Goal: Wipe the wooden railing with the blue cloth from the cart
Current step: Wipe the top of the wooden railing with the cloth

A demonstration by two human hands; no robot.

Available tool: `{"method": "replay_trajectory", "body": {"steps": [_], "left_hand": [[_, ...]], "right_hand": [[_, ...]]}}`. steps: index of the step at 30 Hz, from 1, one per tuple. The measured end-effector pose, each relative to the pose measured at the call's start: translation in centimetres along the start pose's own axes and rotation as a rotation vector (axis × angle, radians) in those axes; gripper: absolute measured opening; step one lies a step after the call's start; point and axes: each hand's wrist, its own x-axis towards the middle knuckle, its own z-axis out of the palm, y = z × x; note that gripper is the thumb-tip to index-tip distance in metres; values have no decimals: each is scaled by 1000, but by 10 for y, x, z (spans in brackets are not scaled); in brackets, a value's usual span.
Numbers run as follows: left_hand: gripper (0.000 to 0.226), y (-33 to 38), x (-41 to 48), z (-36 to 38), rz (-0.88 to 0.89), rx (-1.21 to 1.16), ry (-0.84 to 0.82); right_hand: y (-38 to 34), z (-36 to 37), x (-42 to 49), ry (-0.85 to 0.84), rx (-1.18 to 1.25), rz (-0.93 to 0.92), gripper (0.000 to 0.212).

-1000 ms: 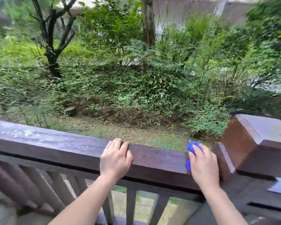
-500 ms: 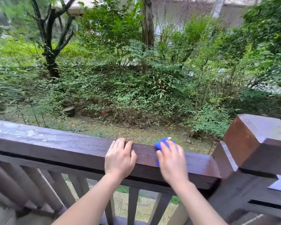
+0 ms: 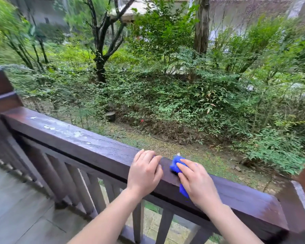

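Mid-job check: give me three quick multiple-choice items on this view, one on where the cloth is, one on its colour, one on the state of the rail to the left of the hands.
1. Where is the cloth?
A. Under the right hand on the top rail
B. On the deck floor
C. Hung over the far-left post

2. What colour is the cloth?
A. White
B. Blue
C. Green

3. How does the rail top to the left of the hands look?
A. Covered by a second cloth
B. Freshly painted white all over
C. Marked with pale patches

Answers: 1 A, the right hand presses the cloth onto the railing, beside the left hand. 2 B, bright blue shows around the fingers. 3 C, pale patches dot the dark wood there.
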Motion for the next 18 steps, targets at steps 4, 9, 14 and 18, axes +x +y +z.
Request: {"method": "replay_trajectory", "body": {"steps": [4,9,14,18], "left_hand": [[30,-54,3,-20,-183,132,46],[29,-82,3,-17,-313,147,-33],[22,-86,1,-10,-338,135,9],[19,-88,1,-8,-310,151,12]], "right_hand": [[-27,13,21,34,-54,66,20],[-22,20,30,14,-2,-120,23],[-54,31,50,58,41,-19,18],[-64,39,48,1,35,-274,22]]}}
